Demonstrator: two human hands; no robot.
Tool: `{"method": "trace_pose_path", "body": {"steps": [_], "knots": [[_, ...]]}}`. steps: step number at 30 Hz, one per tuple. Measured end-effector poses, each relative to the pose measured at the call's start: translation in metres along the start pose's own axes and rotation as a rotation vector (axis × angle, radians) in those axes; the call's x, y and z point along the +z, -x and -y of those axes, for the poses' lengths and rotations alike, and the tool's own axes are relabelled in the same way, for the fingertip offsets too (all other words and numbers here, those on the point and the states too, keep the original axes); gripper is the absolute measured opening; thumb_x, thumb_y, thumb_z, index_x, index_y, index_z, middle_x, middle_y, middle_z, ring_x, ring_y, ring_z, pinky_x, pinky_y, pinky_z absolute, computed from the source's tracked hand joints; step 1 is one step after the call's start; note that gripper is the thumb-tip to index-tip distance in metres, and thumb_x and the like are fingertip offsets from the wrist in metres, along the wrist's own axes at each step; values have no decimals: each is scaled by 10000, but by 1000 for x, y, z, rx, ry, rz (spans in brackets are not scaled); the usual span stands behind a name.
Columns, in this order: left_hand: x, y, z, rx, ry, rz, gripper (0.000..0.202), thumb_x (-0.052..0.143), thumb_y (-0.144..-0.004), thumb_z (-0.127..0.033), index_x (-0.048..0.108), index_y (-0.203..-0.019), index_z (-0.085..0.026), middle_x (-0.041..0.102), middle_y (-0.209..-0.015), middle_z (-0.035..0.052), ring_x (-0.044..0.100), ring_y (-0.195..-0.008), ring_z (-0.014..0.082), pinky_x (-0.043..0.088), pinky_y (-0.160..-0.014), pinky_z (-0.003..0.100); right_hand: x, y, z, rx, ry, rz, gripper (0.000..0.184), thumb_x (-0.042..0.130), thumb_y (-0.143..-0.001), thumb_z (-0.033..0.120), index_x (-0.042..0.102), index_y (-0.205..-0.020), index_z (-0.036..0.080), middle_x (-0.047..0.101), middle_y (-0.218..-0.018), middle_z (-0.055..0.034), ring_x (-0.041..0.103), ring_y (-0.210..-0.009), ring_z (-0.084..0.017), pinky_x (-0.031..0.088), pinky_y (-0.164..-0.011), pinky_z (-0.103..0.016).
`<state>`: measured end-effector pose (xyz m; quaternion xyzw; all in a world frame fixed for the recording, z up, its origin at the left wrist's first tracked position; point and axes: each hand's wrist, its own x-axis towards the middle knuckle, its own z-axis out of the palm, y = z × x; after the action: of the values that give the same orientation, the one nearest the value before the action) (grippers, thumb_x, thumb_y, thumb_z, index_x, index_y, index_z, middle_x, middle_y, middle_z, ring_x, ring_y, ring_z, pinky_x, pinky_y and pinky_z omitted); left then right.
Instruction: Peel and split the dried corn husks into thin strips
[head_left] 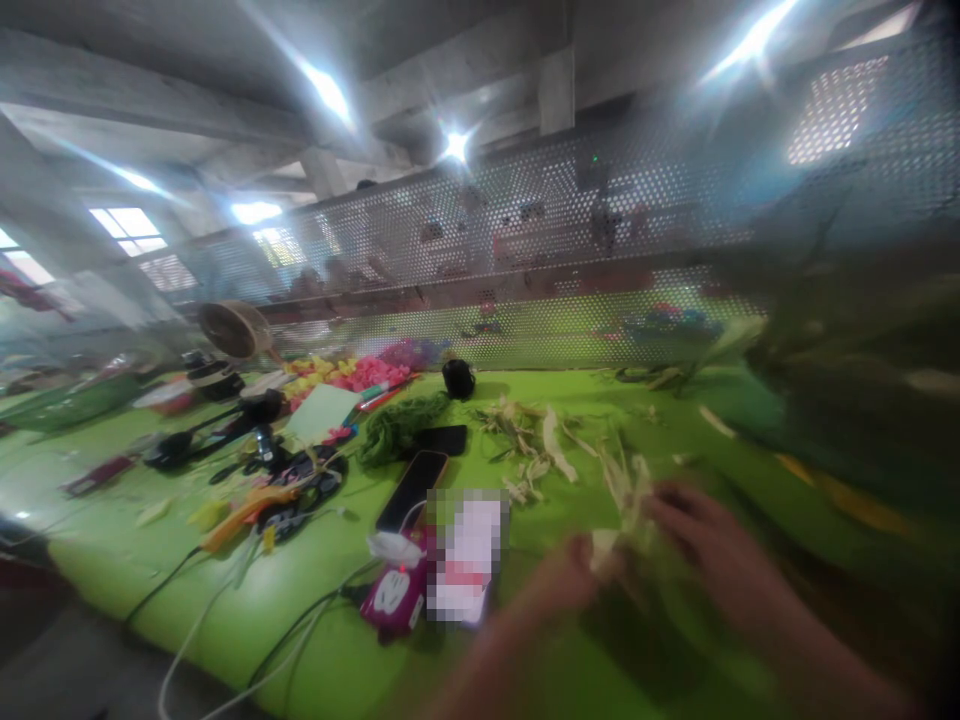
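My left hand (571,572) is closed on a pale piece of corn husk (604,546). Close beside it on the right, my right hand (691,518) has its fingers closed on thin upright husk strips (628,478). Motion blurs both hands, so the exact finger positions and the lower part of the husk are unclear. Just beyond the hands, a loose pile of torn husk strips (551,445) lies on the green tabletop (540,640).
Left of my hands lie a pixelated phone (469,560), a dark phone (412,490) and a magenta power strip (394,600) with cables. Farther left is an orange glue gun (247,515). Green stringy material (401,425) sits behind. A perforated metal panel (480,250) borders the back.
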<state>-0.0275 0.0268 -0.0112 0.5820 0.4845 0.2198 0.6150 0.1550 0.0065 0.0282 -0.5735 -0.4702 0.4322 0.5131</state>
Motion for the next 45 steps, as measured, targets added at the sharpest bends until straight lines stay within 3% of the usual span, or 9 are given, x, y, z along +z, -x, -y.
{"method": "trace_pose_path", "body": {"steps": [3,6,10,15,21,25,30,39,45], "knots": [[-2,-1,5,-62,38,-67,546,683,-722,-540,614,-1089,-141,670,-965,81,581,-840,185,443,-752,287,-2,-1,-6,108,-208,28,285,713,-704,491,612,-829,255,734,-880,-39,642,-666,-192,534,-622,-330],[-2,-4,9,-71,106,-41,541,666,-733,-545,608,-1094,-146,672,-949,73,592,-855,196,449,-766,300,-4,-1,-7,76,-229,33,308,734,-681,494,626,-853,263,714,-835,-27,640,-723,-207,535,-647,-331],[-1,-9,12,-10,166,-31,498,659,-742,-532,608,-1060,-152,666,-923,61,591,-859,196,450,-778,308,-7,0,5,23,15,155,250,714,-689,484,689,-778,252,691,-727,-11,613,-663,-201,495,-600,-326],[-2,-11,12,-5,97,-60,392,689,-729,-443,618,-972,-145,646,-847,42,565,-785,172,436,-741,294,-4,0,4,-124,284,394,247,663,-766,468,723,-725,232,708,-742,-15,633,-741,-204,479,-713,-331],[-5,-9,2,29,135,79,177,612,-727,-273,659,-821,-131,618,-757,23,539,-711,129,417,-714,272,0,-2,-2,-157,325,332,204,625,-800,400,720,-779,221,721,-799,-21,658,-793,-214,484,-737,-314],[-9,-8,-2,54,161,159,240,628,-629,-155,672,-864,-130,641,-809,24,555,-734,127,416,-718,265,-2,-2,1,-147,308,333,166,615,-790,365,707,-790,227,720,-810,-18,661,-812,-222,488,-750,-319],[-13,-7,-5,90,58,142,235,604,-682,-157,654,-911,-134,642,-826,20,554,-775,142,419,-753,285,-5,-5,-2,-181,319,364,168,590,-811,344,708,-789,226,714,-826,-28,647,-811,-225,483,-742,-327],[-15,-6,-14,341,5,238,274,537,-783,-139,636,-1037,-167,643,-1018,59,565,-995,208,410,-930,384,-7,-11,-11,-160,300,424,173,575,-824,352,693,-826,226,701,-849,-36,630,-863,-241,472,-826,-369],[-17,-2,-13,343,-50,168,256,602,-797,-204,570,-1050,-172,626,-1007,56,571,-939,189,430,-868,360,-7,-12,-16,-149,307,397,159,565,-819,354,674,-823,238,694,-850,-34,628,-915,-263,467,-826,-376]]}}
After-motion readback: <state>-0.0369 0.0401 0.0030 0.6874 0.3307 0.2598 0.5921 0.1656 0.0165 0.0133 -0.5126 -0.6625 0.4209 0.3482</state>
